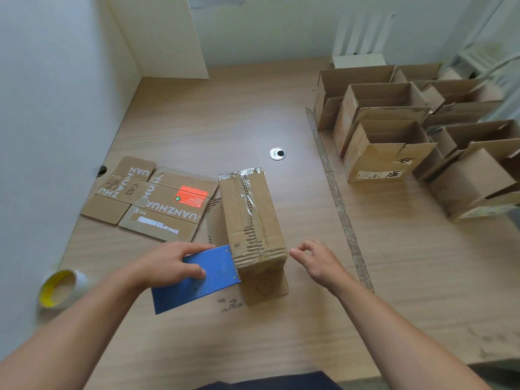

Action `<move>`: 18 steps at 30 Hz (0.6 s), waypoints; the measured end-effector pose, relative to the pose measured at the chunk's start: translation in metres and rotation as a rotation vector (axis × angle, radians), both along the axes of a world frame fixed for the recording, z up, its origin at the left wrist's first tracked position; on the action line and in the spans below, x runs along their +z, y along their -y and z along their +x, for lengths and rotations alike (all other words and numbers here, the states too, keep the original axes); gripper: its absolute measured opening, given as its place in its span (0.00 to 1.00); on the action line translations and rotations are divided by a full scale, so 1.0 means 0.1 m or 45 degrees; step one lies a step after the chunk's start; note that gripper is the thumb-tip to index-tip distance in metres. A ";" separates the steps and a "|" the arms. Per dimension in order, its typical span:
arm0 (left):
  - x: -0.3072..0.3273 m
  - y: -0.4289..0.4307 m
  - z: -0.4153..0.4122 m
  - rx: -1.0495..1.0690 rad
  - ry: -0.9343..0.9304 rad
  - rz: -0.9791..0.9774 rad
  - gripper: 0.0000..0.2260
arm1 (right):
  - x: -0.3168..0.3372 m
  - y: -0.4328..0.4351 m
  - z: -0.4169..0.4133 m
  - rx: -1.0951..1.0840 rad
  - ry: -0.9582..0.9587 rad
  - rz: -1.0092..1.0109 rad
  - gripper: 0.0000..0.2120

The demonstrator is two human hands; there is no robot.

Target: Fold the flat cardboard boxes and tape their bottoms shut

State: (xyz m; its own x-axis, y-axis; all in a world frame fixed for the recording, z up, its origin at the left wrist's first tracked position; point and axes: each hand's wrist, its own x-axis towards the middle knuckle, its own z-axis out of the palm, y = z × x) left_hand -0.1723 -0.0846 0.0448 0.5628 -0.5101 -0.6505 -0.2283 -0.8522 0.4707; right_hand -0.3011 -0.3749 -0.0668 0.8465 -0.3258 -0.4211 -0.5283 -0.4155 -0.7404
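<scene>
Since it stands bottom-up at mid-table with clear tape along its seam, the folded box point(250, 220) is judged light and hollow, stiff at the corners, yielding on the panels, and best held by its long side walls. Left hand point(168, 263) grips the blue tape dispenser point(208, 277) against the box's near end; right hand point(318, 260) is loosely curled just beside it, holding nothing visible. Finished boxes point(388, 153) at right: mouths up, nothing seen inside; flat carton point(149, 198) at left, unfolded.

Matt cardboard box point(242, 220) sitting on a smooth wood-grain table point(197, 108).
Its torn edges are showing rough corrugation; clear tape point(247, 192) is gleaming glossy; grommet point(277, 153) is shining metallic.
</scene>
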 end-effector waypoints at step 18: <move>-0.13 0.02 0.11 -0.055 0.087 0.119 0.23 | 0.08 -0.12 0.04 0.044 0.048 0.056 0.10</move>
State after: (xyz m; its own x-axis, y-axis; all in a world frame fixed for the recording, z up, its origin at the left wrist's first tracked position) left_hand -0.1617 -0.0870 0.0320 0.5860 -0.4735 -0.6575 -0.2945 -0.8804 0.3716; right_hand -0.2972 -0.3630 -0.0593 0.8723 -0.2779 -0.4023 -0.4858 -0.3997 -0.7773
